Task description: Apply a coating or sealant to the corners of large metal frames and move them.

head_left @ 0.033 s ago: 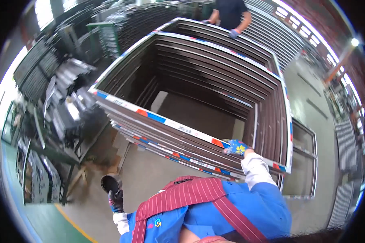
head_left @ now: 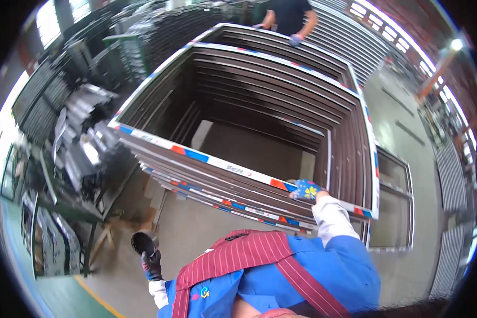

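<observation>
At the middle of the workshop floor stands a deep stack of dark-brown rectangular metal frames with white, red and blue taped edges (head_left: 238,169). The person's right hand, in a blue flowered glove (head_left: 306,190), lies over the top frame's near rail, towards its right corner; whether it grips or merely rests, I cannot tell. The left hand, in a dark glove (head_left: 152,263), is closed around a dark hollow cylinder (head_left: 144,243), held clear of the stack. Judging by the pile, much stacking is already done; a separate brown, pale-edged frame (head_left: 410,212) lies beyond its right side, and what remains is unclear. A dark-shirted co-worker (head_left: 291,16) stands at the far side.
</observation>
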Tool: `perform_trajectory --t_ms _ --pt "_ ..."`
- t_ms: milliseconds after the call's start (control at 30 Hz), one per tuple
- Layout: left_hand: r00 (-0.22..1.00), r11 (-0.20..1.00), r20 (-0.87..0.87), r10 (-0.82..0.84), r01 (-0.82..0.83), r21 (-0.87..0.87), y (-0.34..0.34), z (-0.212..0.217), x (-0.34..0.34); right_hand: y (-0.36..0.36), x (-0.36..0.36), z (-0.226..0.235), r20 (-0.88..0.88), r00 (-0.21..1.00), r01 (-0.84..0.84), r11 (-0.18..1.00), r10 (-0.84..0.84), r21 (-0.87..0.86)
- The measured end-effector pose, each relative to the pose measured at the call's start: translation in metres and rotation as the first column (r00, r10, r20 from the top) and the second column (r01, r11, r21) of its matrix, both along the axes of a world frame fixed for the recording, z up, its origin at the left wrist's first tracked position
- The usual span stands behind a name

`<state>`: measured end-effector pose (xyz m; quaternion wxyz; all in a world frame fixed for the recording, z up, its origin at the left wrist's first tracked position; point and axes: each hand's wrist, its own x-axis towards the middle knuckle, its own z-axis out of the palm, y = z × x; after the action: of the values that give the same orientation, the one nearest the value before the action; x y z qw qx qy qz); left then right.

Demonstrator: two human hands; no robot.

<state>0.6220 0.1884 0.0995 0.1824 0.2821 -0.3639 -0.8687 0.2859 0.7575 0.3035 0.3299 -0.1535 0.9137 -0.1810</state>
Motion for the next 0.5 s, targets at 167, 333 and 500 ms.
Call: perform_trajectory --t_ms 167,333,500 --pt "0.988 0.986 -0.021 -0.156 0.157 0.061 0.014 0.004 -0.049 0.03 0.003 -0.027 -0.103 0.994 0.03 0.999 -0.026 0.036" --pt "0.966 0.969 -0.089 -0.244 0.246 0.003 0.043 0.04 -0.083 0.025 0.007 -0.021 -0.104 0.993 0.055 0.998 -0.057 -0.025" --pt "0.966 0.961 0.02 -0.257 0.258 -0.102 0.072 0.058 -0.091 0.037 0.01 -0.03 -0.181 0.978 0.101 0.994 -0.105 -0.033"
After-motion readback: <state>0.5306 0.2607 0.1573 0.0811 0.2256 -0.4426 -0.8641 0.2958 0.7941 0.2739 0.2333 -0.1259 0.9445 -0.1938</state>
